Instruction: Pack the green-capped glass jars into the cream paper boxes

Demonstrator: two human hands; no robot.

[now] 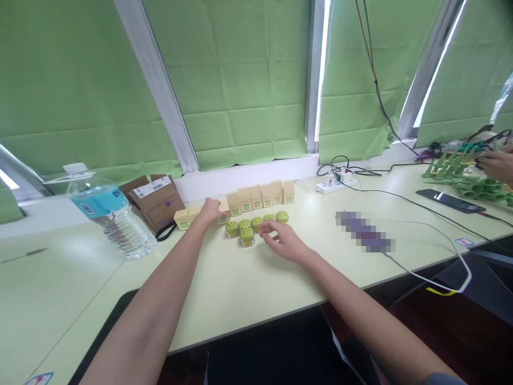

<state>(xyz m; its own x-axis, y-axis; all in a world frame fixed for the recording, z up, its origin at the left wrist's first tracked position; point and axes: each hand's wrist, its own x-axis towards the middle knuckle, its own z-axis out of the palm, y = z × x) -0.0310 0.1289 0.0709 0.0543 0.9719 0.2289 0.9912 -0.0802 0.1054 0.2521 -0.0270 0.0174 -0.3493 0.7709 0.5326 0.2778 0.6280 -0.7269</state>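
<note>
Small tan cardboard boxes with green labels stand in a row along the back of the table. My left hand reaches into the left part of this row, its fingers around one small cardboard box; part of that box is hidden behind the hand. In front of the row sits a cluster of several small clear jars with green lids. My right hand hovers at the right side of the cluster, fingers curved and apart, with nothing visible between them. Whether its fingertips touch a jar, I cannot tell.
At left, a large water bottle stands tilted in view before an open brown carton. A power strip with cables lies at the back. Rightward are a phone, green plastic parts and another person's hand.
</note>
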